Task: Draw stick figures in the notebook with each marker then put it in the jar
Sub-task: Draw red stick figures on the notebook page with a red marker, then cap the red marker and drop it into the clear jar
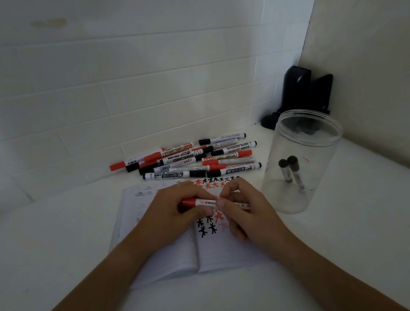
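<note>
An open notebook (160, 257) lies on the white table, its right page covered with small red and black stick figures. Above that page both hands hold one red marker (201, 202) sideways. My left hand (173, 216) grips its red end. My right hand (246, 207) pinches the other end, which its fingers hide. A clear plastic jar (303, 164) stands open to the right of the notebook with two black markers upright inside. A pile of several red and black markers (186, 160) lies beyond the notebook.
A dark black object (304, 95) sits in the back right corner behind the jar. A tiled wall runs along the back and a plain wall closes the right side. The table (52, 244) is white.
</note>
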Available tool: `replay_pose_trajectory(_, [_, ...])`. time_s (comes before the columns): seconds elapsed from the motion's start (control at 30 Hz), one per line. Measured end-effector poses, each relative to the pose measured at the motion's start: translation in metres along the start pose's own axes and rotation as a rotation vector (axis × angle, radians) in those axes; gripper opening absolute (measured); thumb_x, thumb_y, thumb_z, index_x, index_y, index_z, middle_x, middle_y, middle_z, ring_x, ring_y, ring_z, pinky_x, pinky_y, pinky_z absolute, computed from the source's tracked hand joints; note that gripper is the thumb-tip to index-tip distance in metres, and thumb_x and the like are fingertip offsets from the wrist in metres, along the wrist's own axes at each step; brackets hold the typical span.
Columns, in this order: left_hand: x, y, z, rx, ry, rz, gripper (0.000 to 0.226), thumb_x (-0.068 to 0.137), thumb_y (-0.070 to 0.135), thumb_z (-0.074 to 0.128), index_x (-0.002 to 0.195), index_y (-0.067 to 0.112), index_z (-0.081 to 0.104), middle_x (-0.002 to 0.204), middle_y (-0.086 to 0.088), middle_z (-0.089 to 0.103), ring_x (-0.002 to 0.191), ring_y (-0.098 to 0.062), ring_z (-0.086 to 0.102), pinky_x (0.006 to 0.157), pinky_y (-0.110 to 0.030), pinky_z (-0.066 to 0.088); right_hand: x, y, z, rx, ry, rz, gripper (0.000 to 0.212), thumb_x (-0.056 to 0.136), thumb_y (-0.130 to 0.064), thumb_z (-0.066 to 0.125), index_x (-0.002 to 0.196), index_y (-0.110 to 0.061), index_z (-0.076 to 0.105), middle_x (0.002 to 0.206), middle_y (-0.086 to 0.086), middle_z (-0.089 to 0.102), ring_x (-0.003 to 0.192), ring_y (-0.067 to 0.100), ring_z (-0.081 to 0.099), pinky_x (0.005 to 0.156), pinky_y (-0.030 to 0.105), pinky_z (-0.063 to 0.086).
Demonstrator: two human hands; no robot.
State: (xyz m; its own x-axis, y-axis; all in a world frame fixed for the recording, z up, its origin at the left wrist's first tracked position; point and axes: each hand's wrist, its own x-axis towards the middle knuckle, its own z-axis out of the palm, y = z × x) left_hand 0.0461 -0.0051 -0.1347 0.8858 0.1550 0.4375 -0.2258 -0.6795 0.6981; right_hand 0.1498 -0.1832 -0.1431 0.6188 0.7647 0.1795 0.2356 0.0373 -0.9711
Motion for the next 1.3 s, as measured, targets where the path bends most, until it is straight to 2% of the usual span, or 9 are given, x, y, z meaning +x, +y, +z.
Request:
replay_pose_trajectory(0.27, [0.0,0.002,0.004,-0.005,0.033,-0.002,0.009,0.085,0.022,0.075,0.092,0.021,0.071,0.08,0.003,0.063,0.07,-0.017,0.057,0.063,-0.032,0.046,-0.001,-0.001,0.001,-0.031,-0.014,-0.04,0.015,0.102,-0.019,0.062,0.092,-0.01,0.054,0.062,-0.011,0.058,0.039,0.012,0.044,0.041,0.023,0.037])
replay_pose_trajectory(0.43, [0.0,-0.002,0.004,0.038,0.046,0.027,0.01,0.086,0.026,0.075,0.095,0.022,0.07,0.081,0.005,0.062,0.072,-0.015,0.056,0.063,-0.025,0.043,0.0,-0.001,0.002,-0.029,-0.017,-0.041,0.014,0.102,-0.02,0.062,0.091,-0.015,0.055,0.06,-0.005,0.06,0.041,0.013,0.048,0.042,0.023,0.04])
replay_pose_trajectory(0.57, [0.003,-0.019,-0.004,0.201,-0.011,0.03,0.049,0.085,0.046,0.071,0.13,0.037,0.053,0.11,0.016,0.059,0.098,-0.003,0.058,0.08,-0.023,0.049,0.004,-0.001,0.0,-0.117,-0.023,-0.029,0.008,0.1,-0.016,0.062,0.096,-0.019,0.056,0.067,-0.002,0.066,0.047,0.019,0.058,0.046,0.027,0.046])
replay_pose_trajectory(0.67, [-0.002,-0.04,-0.011,0.363,-0.048,-0.036,0.084,0.081,0.067,0.064,0.15,0.046,0.021,0.132,0.018,0.053,0.121,-0.002,0.05,0.102,-0.041,0.044,0.0,-0.007,-0.004,-0.256,0.01,-0.097,0.012,0.096,-0.015,0.066,0.096,-0.024,0.058,0.071,-0.003,0.07,0.048,0.016,0.064,0.047,0.024,0.051])
replay_pose_trajectory(0.8, [-0.007,-0.053,-0.008,0.497,-0.106,-0.067,0.07,0.09,0.074,0.042,0.15,0.052,0.015,0.156,0.013,0.035,0.145,-0.008,0.027,0.115,-0.051,0.029,-0.002,-0.029,-0.01,-0.283,0.146,-0.242,0.006,0.095,-0.023,0.071,0.1,-0.022,0.068,0.073,-0.009,0.07,0.051,0.014,0.066,0.048,0.019,0.052])
replay_pose_trajectory(0.97, [-0.011,-0.055,-0.004,0.661,-0.212,-0.063,0.059,0.093,0.075,0.017,0.149,0.056,0.014,0.163,0.017,0.01,0.149,0.0,-0.006,0.122,-0.042,0.004,0.002,-0.08,-0.018,-0.429,0.413,-0.554,0.007,0.098,-0.033,0.062,0.097,-0.026,0.065,0.085,-0.011,0.065,0.077,0.009,0.068,0.059,0.015,0.051])
replay_pose_trajectory(1.07, [-0.011,-0.049,-0.006,0.657,-0.23,-0.072,0.059,0.094,0.073,0.015,0.15,0.055,0.014,0.163,0.017,0.009,0.149,-0.002,-0.004,0.122,-0.04,0.001,0.004,-0.109,-0.037,-0.454,0.497,-0.63,0.009,0.1,-0.029,0.061,0.107,-0.022,0.06,0.085,-0.016,0.068,0.079,-0.002,0.07,0.066,0.007,0.05])
replay_pose_trajectory(1.2, [-0.011,-0.046,-0.006,0.645,-0.219,-0.087,0.062,0.093,0.074,0.016,0.15,0.051,0.02,0.162,0.014,0.016,0.149,-0.006,0.005,0.123,-0.042,0.006,0.004,-0.142,-0.077,-0.455,0.686,-0.667,0.029,0.1,-0.025,0.065,0.122,-0.031,0.048,0.09,-0.012,0.069,0.079,-0.004,0.07,0.068,0.005,0.05])
replay_pose_trajectory(1.3, [-0.011,-0.046,-0.006,0.637,-0.208,-0.095,0.063,0.092,0.074,0.018,0.15,0.05,0.023,0.162,0.014,0.018,0.149,-0.005,0.008,0.123,-0.04,0.007,0.005,-0.156,-0.108,-0.563,0.817,-0.659,0.029,0.102,-0.026,0.062,0.126,-0.024,0.047,0.091,-0.007,0.069,0.078,-0.006,0.068,0.067,0.004,0.049])
